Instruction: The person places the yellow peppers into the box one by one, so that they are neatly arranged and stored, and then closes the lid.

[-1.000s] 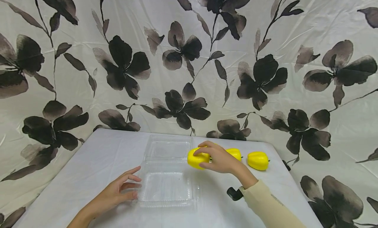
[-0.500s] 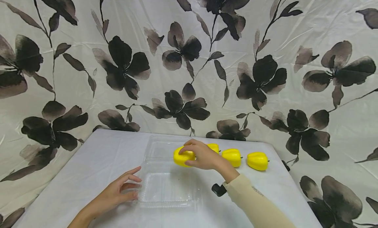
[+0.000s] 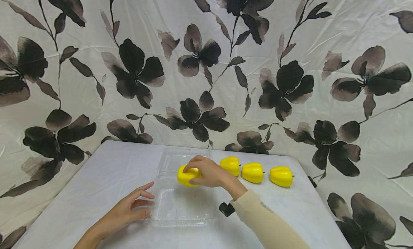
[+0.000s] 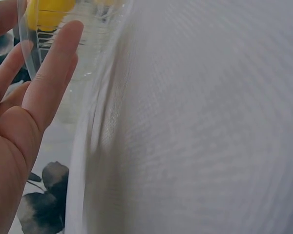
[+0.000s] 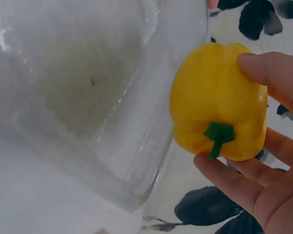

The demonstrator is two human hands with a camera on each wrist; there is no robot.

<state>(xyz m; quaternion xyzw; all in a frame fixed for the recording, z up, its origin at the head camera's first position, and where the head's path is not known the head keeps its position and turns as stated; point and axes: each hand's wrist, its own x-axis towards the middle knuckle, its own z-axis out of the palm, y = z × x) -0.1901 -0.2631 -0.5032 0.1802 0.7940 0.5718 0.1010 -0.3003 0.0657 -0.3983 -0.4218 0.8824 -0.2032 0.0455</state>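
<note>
A yellow bell pepper (image 3: 184, 177) with a green stem is gripped in my right hand (image 3: 209, 173), thumb on one side and fingers on the other. It hangs over the back part of a clear plastic clamshell container (image 3: 180, 209), whose lid (image 3: 167, 159) lies opened toward the back. In the right wrist view the pepper (image 5: 217, 100) is beside the container's rim (image 5: 154, 183). My left hand (image 3: 130, 206) rests at the container's left edge, its fingers extended and apart. The left wrist view shows those fingers (image 4: 53, 68) right at the clear wall.
Three more yellow bell peppers stand in a row at the back right: one nearest the container (image 3: 229, 165), a middle one (image 3: 252, 172) and an outer one (image 3: 281, 176). A white cloth covers the table (image 3: 258, 220). Behind it hangs a floral curtain (image 3: 238, 98).
My right hand has carried the pepper leftward from beside the row to over the container. The left hand stays in place at the container's edge.
</note>
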